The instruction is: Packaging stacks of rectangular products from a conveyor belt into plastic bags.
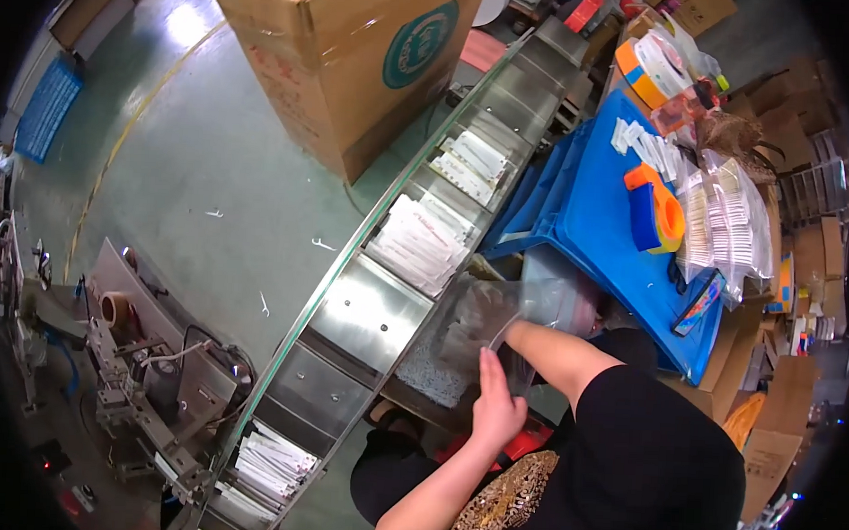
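A clear plastic bag (527,303) is spread beside the conveyor's near edge. My right hand (479,317) is inside it, showing hazily through the film, so its fingers are not distinct. Below it, my left hand (499,406) grips the bag's rim, with its fingers pointing up along the edge. Under the bag lies a grey speckled surface (431,374). On the conveyor (370,310), slim white paper-wrapped sticks (421,244) fill one compartment. A smaller stack (471,166) lies farther up, and another bundle (272,462) lies nearer the lower end.
At my right, a blue plastic crate (588,211) bears an orange-and-blue tape dispenser (654,211), a phone (698,303) and clear bags of sticks (725,226). Across the conveyor stands a tall cardboard box (348,72). Machinery (164,377) occupies the lower left.
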Available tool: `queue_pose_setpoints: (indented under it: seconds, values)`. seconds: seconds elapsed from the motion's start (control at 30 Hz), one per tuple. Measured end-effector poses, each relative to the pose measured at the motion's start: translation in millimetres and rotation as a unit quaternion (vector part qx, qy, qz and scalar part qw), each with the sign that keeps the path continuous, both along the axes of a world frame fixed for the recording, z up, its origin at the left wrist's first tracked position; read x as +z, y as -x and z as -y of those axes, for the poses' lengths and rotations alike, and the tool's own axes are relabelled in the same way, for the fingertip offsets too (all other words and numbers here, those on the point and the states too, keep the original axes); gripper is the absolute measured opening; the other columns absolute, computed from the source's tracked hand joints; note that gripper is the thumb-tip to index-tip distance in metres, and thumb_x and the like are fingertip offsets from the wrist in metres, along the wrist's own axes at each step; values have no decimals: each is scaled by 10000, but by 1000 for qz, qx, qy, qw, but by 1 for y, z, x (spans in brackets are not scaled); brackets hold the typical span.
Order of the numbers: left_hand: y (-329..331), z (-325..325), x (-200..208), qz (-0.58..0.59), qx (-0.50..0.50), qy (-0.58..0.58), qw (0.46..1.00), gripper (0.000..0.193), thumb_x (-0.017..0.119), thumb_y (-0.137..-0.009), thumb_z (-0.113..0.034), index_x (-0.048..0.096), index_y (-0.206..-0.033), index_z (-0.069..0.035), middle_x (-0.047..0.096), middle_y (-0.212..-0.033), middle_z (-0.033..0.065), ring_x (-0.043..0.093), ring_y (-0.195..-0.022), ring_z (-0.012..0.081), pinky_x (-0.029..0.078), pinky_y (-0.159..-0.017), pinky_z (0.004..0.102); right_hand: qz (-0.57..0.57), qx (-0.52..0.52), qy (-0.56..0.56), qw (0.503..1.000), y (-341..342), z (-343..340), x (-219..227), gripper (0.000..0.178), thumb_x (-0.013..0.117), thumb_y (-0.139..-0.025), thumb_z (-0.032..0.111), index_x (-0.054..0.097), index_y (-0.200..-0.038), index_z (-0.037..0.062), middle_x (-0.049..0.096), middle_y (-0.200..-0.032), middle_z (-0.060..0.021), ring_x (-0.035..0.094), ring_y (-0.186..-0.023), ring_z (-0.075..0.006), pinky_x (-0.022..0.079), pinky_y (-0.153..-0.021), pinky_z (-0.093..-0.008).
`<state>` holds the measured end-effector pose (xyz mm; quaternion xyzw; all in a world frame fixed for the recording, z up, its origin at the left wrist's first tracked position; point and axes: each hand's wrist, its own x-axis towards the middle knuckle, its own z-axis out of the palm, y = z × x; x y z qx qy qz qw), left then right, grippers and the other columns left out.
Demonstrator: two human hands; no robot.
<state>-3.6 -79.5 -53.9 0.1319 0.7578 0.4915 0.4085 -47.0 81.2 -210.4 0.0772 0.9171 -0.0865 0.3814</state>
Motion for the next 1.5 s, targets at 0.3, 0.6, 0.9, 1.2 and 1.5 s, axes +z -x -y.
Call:
queue_pose_setpoints:
  seconds: [0.3,0.6,0.9,1.2,1.5]
  values:
    - [-6,4,5,-62,-48,-45,996,878,550,-671,-74,51,-1387,22,142,-1424,265,492,-1053,435,500,-744,418,-138,109,-63,982,-58,-2,-89,1031,613,-687,545,83,-1423,56,124,-1432,-266,178,-1305,-443,150,-1042,-564]
    - [3,12,4,-39,-39,-29,998,856,539,-685,-108,70,-1391,13,163,-1420,263,486,-1071,426,484,-786,416,266,29,18,963,17,-9,89,651,403,-852,547,519,-1171,-8,514,-1185,-247,512,-1077,-366,382,-938,-403]
    - [-4,4,0,-62,-66,-39,995,860,542,-682,-117,70,-1386,29,164,-1420,269,411,-1168,414,478,-819,407,-188,-150,293,925,188,-82,211,451,633,-802,291,544,-1134,-3,607,-1050,-146,581,-957,-229,458,-828,-322]
    - [9,-1,-4,-22,-60,-23,998,861,533,-705,-154,43,-1389,31,152,-1433,254,294,-1273,378,426,-903,377,-225,-249,4,942,249,-91,117,1102,689,-552,647,317,-1323,-47,428,-1270,-286,422,-1181,-412,323,-1007,-391]
    - [6,0,-12,-23,-71,-43,996,852,535,-716,-153,46,-1388,33,147,-1438,247,227,-1315,353,358,-984,356,-1,-245,328,913,250,-101,131,991,671,-668,591,289,-1332,-38,437,-1282,-201,466,-1145,-252,362,-953,-351]
